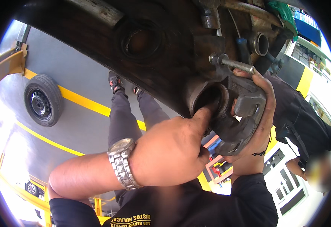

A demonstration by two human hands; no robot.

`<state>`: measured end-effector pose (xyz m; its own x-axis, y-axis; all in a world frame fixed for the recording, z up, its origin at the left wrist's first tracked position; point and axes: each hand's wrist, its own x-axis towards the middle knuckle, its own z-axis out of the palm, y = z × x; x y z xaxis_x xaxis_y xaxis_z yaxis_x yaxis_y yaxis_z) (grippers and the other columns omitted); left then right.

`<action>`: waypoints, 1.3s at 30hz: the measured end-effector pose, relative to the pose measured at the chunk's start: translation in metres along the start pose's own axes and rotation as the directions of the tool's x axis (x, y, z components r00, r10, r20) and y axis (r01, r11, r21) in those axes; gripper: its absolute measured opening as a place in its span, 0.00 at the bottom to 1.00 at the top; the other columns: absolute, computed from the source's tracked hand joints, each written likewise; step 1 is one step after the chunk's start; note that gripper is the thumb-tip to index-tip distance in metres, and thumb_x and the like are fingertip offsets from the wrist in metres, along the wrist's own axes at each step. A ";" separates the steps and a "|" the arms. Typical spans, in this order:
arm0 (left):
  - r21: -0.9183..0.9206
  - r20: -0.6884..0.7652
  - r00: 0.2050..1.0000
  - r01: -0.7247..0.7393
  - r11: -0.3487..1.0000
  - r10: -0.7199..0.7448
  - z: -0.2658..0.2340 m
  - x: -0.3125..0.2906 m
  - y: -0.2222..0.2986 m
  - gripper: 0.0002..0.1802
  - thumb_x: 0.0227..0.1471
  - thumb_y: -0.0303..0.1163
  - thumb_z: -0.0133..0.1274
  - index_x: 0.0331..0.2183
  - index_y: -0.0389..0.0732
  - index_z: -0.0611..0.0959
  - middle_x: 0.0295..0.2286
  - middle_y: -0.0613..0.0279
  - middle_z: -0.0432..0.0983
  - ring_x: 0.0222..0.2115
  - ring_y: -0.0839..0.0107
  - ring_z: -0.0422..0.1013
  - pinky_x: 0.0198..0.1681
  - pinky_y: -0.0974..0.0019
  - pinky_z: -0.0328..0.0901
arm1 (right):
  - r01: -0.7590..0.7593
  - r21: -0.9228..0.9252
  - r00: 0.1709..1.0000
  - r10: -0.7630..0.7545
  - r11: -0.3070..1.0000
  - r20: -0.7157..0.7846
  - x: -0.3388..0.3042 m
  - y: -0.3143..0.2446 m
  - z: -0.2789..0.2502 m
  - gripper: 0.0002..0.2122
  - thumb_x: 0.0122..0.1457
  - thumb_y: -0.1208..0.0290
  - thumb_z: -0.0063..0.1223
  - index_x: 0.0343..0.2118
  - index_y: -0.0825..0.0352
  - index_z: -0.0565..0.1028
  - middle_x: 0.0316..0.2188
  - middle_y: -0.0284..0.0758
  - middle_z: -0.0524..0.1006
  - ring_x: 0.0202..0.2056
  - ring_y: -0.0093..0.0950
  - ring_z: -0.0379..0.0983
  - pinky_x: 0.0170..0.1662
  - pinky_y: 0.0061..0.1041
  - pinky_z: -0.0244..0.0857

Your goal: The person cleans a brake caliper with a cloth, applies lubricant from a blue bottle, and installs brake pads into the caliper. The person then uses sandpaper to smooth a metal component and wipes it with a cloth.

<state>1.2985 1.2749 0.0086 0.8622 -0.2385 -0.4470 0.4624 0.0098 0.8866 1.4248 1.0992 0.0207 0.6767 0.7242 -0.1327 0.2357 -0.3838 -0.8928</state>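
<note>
A dark, greasy brake caliper (250, 90) with a round open bore (207, 100) is held up beneath a dark metal underbody (158, 72). My right hand (265, 113) wraps around its outer side, fingers over the top edge. A silvery pin (235, 64) sticks out by those fingertips. My left hand (173, 147), with a metal watch (122, 160) on the wrist, comes in from the left. One of its fingers reaches into the bore, and the other fingers are curled. The fingertip is hidden inside, and whether it grips anything there does not show.
A wheel with its tyre (42, 100) is on the grey floor by a yellow line (82, 99). Yellow metal framework (20, 189) runs along the left. At the right, close by, is another person in dark clothes (303, 109). A green cloth or bag (286, 19) hangs at the upper right.
</note>
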 end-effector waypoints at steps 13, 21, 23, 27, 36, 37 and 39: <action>0.976 0.165 0.868 -0.212 0.049 0.469 -0.055 0.024 0.010 0.11 0.45 0.42 0.59 0.31 0.49 0.86 0.15 0.71 0.66 0.17 0.71 0.68 0.24 0.64 0.69 | 0.097 -0.224 0.979 -0.052 0.970 0.198 0.024 -0.016 -0.026 0.52 0.42 0.51 0.72 0.68 0.73 0.60 0.57 0.47 0.75 0.56 0.37 0.75 0.61 0.30 0.64; 0.908 0.365 0.699 -0.121 -0.401 0.615 -0.081 0.049 0.025 0.23 0.48 0.55 0.61 0.29 0.41 0.85 0.15 0.67 0.72 0.25 0.70 0.71 0.19 0.73 0.71 | 0.161 -0.291 0.922 -0.038 0.943 0.386 0.039 -0.027 -0.045 0.55 0.37 0.54 0.72 0.69 0.73 0.58 0.59 0.47 0.74 0.56 0.38 0.75 0.60 0.29 0.63; 0.949 0.310 0.769 -0.219 -0.225 0.559 -0.077 0.048 0.032 0.23 0.49 0.52 0.61 0.32 0.40 0.85 0.16 0.66 0.75 0.24 0.68 0.73 0.21 0.70 0.72 | 0.145 -0.238 0.908 -0.034 0.960 0.417 0.044 -0.025 -0.048 0.55 0.38 0.55 0.72 0.70 0.73 0.57 0.59 0.48 0.74 0.57 0.39 0.75 0.60 0.29 0.63; 0.917 0.397 0.917 -0.398 0.034 0.029 -0.076 0.036 0.050 0.20 0.51 0.40 0.58 0.44 0.39 0.82 0.18 0.60 0.78 0.25 0.63 0.78 0.27 0.57 0.74 | 0.389 -0.303 0.868 -0.236 0.870 0.436 0.043 -0.020 -0.056 0.50 0.42 0.60 0.73 0.68 0.74 0.60 0.57 0.50 0.74 0.56 0.39 0.75 0.60 0.31 0.63; -0.040 0.398 0.911 0.136 0.990 -0.109 -0.032 0.018 0.039 0.41 0.51 0.25 0.50 0.63 0.21 0.55 0.29 0.42 0.78 0.25 0.56 0.77 0.29 0.54 0.72 | 0.274 -0.402 0.953 -0.190 0.874 0.236 0.014 -0.021 -0.046 0.43 0.34 0.68 0.72 0.60 0.74 0.72 0.50 0.48 0.79 0.48 0.46 0.79 0.53 0.32 0.70; -0.318 0.469 0.875 0.298 0.900 -0.123 -0.028 0.019 0.033 0.44 0.51 0.24 0.49 0.65 0.23 0.50 0.28 0.47 0.77 0.25 0.58 0.76 0.28 0.56 0.72 | 0.291 -0.447 0.946 -0.186 0.846 0.265 0.012 -0.022 -0.043 0.45 0.31 0.68 0.71 0.60 0.75 0.72 0.49 0.48 0.79 0.48 0.47 0.79 0.53 0.33 0.70; -0.685 0.523 0.847 0.484 0.544 -0.095 -0.020 0.018 0.025 0.49 0.51 0.21 0.48 0.69 0.33 0.42 0.26 0.58 0.72 0.25 0.66 0.72 0.26 0.62 0.69 | 0.285 -0.418 0.949 -0.191 0.863 0.252 0.013 -0.023 -0.041 0.45 0.31 0.68 0.71 0.60 0.76 0.71 0.50 0.49 0.79 0.49 0.47 0.79 0.53 0.34 0.70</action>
<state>1.3299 1.2900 0.0205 0.5780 -0.7106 -0.4012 0.8109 0.5554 0.1845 1.4565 1.0941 0.0574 0.4209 0.9049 -0.0636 0.6878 -0.3640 -0.6281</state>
